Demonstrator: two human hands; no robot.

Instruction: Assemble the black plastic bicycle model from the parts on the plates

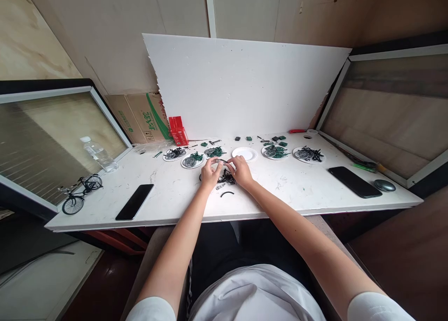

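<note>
Near the middle of the white table, my left hand and my right hand pinch a thin dark curved piece between them, one at each end. Its exact kind is too small to tell. Below the fingers lies a pile of small black parts, partly covered by my hands. A short black curved strip rests on the table closer to me, with a small clear piece just beyond it. Behind my right hand stands a white paper plate.
Plates of black parts and green parts stand at the back right; more plates are at the back left. Phones, a mouse, a model bicycle, a bottle and a red box surround them.
</note>
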